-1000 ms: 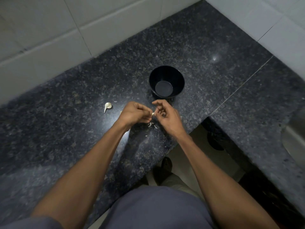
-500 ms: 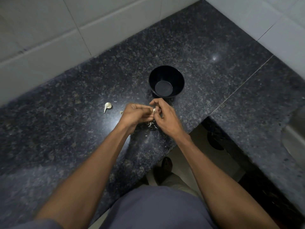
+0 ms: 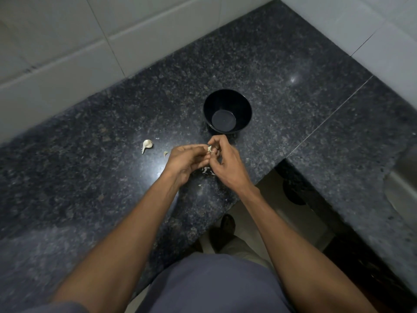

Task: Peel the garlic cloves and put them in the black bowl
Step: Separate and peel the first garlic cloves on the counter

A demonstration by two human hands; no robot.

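A pale garlic clove [image 3: 209,149] is pinched between my left hand [image 3: 186,162] and my right hand [image 3: 225,161], just above the dark granite counter [image 3: 90,166]. Both hands have curled fingers that meet at the clove; most of it is hidden by them. The black bowl [image 3: 247,116] stands right behind the hands and looks empty. An unpeeled clove [image 3: 147,145] lies on the counter to the left. Bits of peel [image 3: 206,171] lie under the hands.
A small scrap of skin [image 3: 165,154] lies beside my left hand. White tiled walls [image 3: 67,53] border the counter at the back and right. The counter's front edge [image 3: 228,206] cuts in near my right wrist. A metal sink edge [image 3: 404,177] shows at far right.
Both hands have shifted slightly toward the bowl and closed together on the clove. The fingers keep working at its skin. Bowl and loose clove have not moved.
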